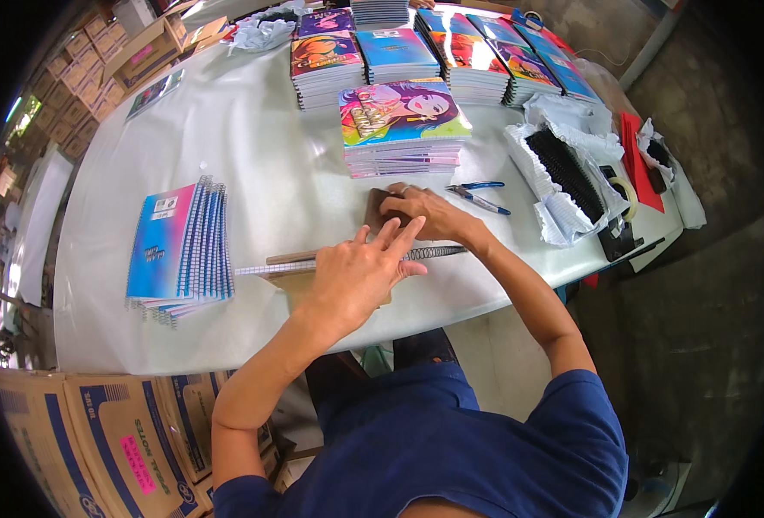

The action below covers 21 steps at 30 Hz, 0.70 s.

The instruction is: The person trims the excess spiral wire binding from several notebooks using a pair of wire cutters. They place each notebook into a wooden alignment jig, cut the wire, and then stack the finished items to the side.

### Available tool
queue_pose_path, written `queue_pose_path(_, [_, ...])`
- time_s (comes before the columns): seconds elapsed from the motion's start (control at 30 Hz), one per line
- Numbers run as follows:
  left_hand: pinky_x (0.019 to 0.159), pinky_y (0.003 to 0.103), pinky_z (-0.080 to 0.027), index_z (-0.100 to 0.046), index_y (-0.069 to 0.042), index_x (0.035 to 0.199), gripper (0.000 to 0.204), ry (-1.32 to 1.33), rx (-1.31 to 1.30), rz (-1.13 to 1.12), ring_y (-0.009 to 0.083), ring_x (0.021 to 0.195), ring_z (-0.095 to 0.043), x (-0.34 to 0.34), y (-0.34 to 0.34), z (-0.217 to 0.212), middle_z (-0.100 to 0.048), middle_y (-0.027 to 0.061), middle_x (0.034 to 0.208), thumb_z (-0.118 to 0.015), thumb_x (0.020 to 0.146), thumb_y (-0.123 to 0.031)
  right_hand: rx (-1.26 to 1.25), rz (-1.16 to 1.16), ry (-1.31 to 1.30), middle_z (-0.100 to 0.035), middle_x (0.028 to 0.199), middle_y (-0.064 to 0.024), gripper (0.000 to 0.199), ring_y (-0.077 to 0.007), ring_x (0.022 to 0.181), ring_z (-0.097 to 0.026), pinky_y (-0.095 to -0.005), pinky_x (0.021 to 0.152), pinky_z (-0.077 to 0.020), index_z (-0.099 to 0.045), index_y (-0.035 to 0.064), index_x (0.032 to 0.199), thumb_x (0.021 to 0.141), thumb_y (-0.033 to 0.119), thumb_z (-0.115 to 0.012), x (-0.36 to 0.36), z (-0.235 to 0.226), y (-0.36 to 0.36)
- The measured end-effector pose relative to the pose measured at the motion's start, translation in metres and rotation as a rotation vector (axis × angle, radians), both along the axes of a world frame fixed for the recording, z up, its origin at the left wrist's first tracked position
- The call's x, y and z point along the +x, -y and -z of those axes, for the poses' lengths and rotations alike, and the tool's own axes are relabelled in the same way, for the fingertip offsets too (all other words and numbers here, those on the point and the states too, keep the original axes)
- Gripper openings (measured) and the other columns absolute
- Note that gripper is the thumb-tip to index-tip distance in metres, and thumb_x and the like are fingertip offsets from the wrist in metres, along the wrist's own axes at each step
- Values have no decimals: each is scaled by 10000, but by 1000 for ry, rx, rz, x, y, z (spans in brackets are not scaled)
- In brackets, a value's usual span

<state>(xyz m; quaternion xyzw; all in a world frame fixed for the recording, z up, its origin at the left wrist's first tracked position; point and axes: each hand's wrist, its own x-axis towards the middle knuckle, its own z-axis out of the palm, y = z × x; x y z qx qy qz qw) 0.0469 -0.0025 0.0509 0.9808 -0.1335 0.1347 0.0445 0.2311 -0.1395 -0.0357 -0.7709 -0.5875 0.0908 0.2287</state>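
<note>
My left hand (356, 274) lies with its fingers stretched out over a narrow notebook edge (265, 268) and a brown board (289, 257). A dark wire coil (438, 253) sticks out to the right from beneath it. My right hand (429, 212) is just beyond, its fingers bent over a dark brown block (378, 205) on the table. A ring is on one of its fingers. Past it stands a stack of notebooks (399, 129) with a bright illustrated cover. Blue-handled pliers (481, 195) lie right of my right hand.
Spiral notebooks (179, 246) are piled at the left. More notebook stacks (395, 53) line the far side. Black wire coils (563, 173) in white wrapping sit right, near a tape roll (625, 200) and red sheets (639, 164). Cardboard boxes (132, 440) stand below left.
</note>
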Motion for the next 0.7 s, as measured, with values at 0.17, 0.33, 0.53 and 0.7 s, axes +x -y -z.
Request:
queue_pose_path(0.17, [648,398,-583,-335,-248,1481,791,55,-107,-41,270,932,-678,-1,-2,-4,-530,105,1378,-675,796,-449,43,29,154,-601,1123,-170,480,-383,1033,-587,-465,901,-469,-602,100,1180,766,302,-739,-4,0,11])
queue_pose_path(0.33, [822,434,-557,-301,-238,1495,939,361,-242,-148,297,955,-669,0,-14,8,-526,115,1379,-754,697,-436,105,-129,-696,-686,1099,-115,466,-241,1038,-625,-353,930,-459,-671,43,1145,856,409,-668,17,-77,35])
queue_pose_path(0.53, [882,432,-533,-304,-206,1496,994,198,-287,-180,293,992,-663,-1,-17,1,-605,90,1282,-772,655,-456,-51,-136,-584,-680,1138,-118,505,-242,1040,-620,-358,949,-439,-670,33,1178,885,441,-612,-6,-112,25])
queue_pose_path(0.7, [892,426,-528,-293,-228,1501,1010,258,-303,-187,288,967,-667,-3,-22,6,-649,75,1208,-793,643,-418,-56,-170,-641,-650,1186,-169,513,-252,1086,-605,-364,944,-444,-668,-18,1152,896,421,-599,-6,-99,25])
